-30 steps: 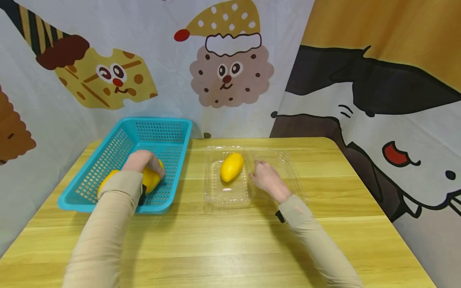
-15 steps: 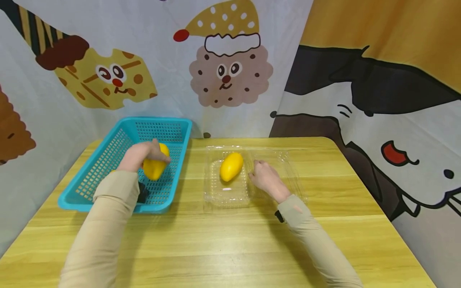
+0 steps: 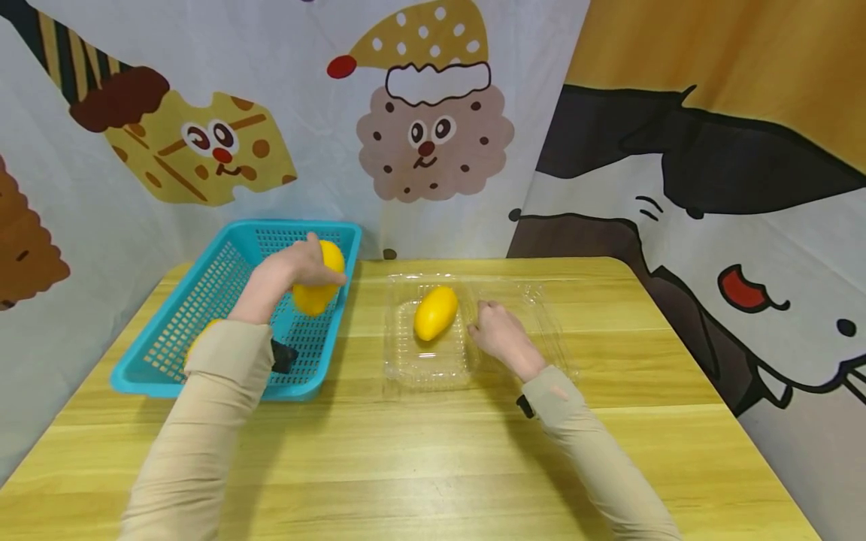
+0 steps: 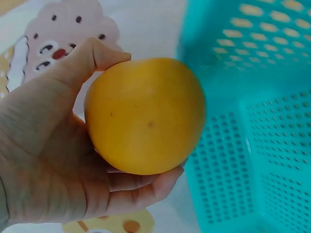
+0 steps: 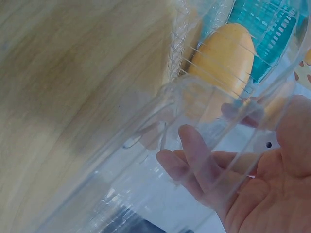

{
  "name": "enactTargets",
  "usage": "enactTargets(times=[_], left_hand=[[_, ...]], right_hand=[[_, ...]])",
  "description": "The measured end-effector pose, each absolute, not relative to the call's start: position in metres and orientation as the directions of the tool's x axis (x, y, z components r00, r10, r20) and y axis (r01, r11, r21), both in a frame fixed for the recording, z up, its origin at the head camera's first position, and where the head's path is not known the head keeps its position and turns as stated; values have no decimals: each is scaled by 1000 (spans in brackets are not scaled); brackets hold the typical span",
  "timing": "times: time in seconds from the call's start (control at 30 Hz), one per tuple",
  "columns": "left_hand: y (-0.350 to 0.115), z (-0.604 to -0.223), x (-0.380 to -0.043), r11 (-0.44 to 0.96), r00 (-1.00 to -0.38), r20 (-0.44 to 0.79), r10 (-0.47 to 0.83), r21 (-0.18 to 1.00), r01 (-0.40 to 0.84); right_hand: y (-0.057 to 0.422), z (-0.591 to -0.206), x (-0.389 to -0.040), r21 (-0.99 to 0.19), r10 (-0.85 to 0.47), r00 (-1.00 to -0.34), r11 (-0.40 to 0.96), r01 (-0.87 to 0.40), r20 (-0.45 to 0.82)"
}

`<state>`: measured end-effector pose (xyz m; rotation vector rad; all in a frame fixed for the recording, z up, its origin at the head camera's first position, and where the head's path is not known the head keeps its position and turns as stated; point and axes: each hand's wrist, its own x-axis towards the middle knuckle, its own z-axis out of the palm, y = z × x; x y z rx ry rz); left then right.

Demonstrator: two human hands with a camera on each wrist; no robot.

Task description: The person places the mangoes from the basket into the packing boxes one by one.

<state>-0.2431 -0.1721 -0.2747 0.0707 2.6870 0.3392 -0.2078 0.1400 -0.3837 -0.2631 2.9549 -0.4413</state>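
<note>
My left hand (image 3: 284,272) grips a smooth yellow mango (image 3: 313,297), held over the right side of the blue basket (image 3: 128,382). In the left wrist view, the thumb lies on one side of this mango and the fingers curl round the other. A second mango (image 3: 436,313) lies in the left half of a clear plastic clamshell container (image 3: 433,376), which is spread open. My right hand (image 3: 501,336) holds the container beside its middle fold, fingers bent and thumb towards the second mango. In the right wrist view, the fingers (image 5: 192,160) show through clear plastic.
More yellow fruit (image 3: 203,336) sits low in the basket, mostly hidden by my left sleeve (image 3: 226,361). The wooden table (image 3: 419,466) ends at a cartoon-printed cloth (image 3: 440,225). The basket's raised right rim (image 3: 348,293) stands between the held mango and the container.
My left hand has lifted the mango from inside the basket, moving it up and to the right towards the basket's right rim. My right hand, the container and its mango have stayed put.
</note>
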Motion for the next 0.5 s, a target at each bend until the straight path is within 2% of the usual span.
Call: enactTargets(times=[0.27,0.5], left_hand=[[-133,-267,-247,958,-931,-340,135,285,35],[-100,-271,-254,964,-929,-340,143,260,53]], right_hand=[[140,-384,-208,-304,-186,-974,942,-140,-128],[140,-384,-208,-300,-182,-974,944,-136,-132]])
